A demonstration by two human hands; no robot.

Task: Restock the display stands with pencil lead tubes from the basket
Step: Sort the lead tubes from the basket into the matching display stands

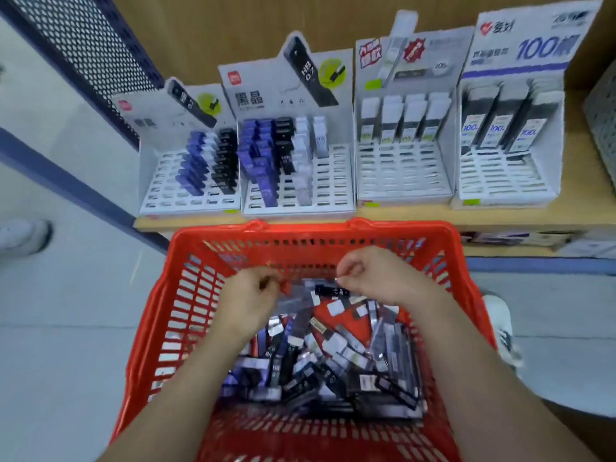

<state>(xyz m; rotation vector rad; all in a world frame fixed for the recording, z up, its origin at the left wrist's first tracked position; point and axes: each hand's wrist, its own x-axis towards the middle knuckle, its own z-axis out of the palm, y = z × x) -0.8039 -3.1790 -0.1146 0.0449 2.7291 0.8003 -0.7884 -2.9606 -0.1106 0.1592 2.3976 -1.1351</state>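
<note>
Left hand [248, 295]: hovering over the far half of the basket, fingers curling inward, thumb and forefinger pinching the left edge of a clear wrapper [296, 296].
Right hand [370, 275]: working level with the left, fingers curling, fingertips pinching the wrapper's opposite edge.
Clear wrapper: stretching between the two hands. A black tube [331, 291] is showing at its right end, but blur is hiding whether that tube sits inside the film.
Reason for grip: judged, the opposed pinches are pulling the film apart to free its contents.
Basket [313, 228]: red plastic, sitting just below the wooden shelf [416, 213] edge, which is keeping the reach to the stands short.
Pencil lead tubes [316, 368]: lying in a loose heap on the basket floor. None is travelling toward a stand.
Left display stands [190, 155] [296, 155]: carrying blue, black and white tubes, with many slots showing vacant.
Right display stands [403, 145] [510, 135]: holding only a back row, their front slots standing vacant.
Stand layout: rows are stepping upward toward the back, apparently so labels face the shopper.
Step in hand: judged as unpacking, with slotting to follow.
Risk: tubes may be spilling out once the film is giving way, and working above the basket is catching them.
</note>
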